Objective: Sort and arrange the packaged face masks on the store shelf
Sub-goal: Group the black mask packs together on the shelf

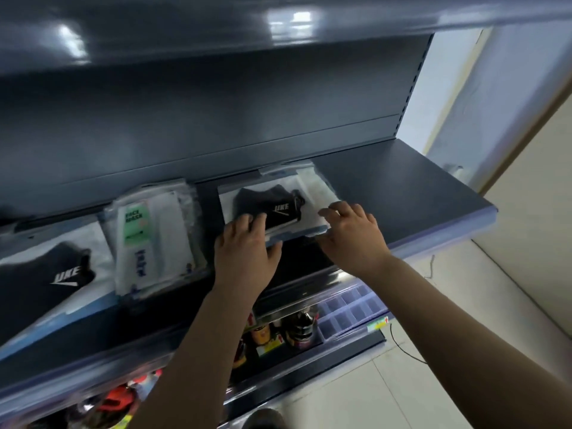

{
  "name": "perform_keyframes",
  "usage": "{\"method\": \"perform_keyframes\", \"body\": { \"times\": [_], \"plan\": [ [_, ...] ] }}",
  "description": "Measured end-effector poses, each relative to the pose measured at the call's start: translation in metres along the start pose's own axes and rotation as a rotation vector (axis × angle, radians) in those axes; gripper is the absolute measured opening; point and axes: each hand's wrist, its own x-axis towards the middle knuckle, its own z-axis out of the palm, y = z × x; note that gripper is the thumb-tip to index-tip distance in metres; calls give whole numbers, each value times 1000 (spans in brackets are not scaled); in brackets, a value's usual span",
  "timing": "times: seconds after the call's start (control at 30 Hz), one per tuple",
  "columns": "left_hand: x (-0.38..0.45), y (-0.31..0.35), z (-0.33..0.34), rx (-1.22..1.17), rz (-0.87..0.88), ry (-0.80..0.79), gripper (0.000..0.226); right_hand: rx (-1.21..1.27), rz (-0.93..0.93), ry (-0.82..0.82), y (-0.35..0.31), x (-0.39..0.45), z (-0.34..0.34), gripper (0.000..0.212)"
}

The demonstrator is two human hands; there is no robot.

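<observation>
A clear packet with a black face mask [269, 209] lies on top of a small stack in the middle of the dark shelf [402, 193]. My left hand [247, 249] grips the stack's near left edge, fingers on top and thumb at the front. My right hand [353, 233] holds the near right corner, fingers lying over the packet. To the left stands a stack of white packets with a green label [151, 236]. At the far left lies another black mask packet [52, 270].
Another dark shelf [216, 32] hangs overhead. Below the front rail [448, 239], a lower shelf holds bottles [297, 329] and an empty clear divider tray [353, 308]. A pale wall and tiled floor [402, 382] lie at the right. The shelf's right part is bare.
</observation>
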Motion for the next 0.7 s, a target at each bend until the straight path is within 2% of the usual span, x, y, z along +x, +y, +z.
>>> {"method": "perform_keyframes", "body": {
  "times": [0.43, 0.57, 0.7],
  "plan": [
    [51, 7, 22, 41, -116, -129, 62, 236, 123, -101, 45, 40, 5, 53],
    [65, 6, 26, 7, -109, -110, 64, 243, 153, -99, 52, 59, 9, 53],
    [69, 3, 28, -43, -182, -92, 68, 252, 197, -88, 54, 72, 16, 48]
  ]
}}
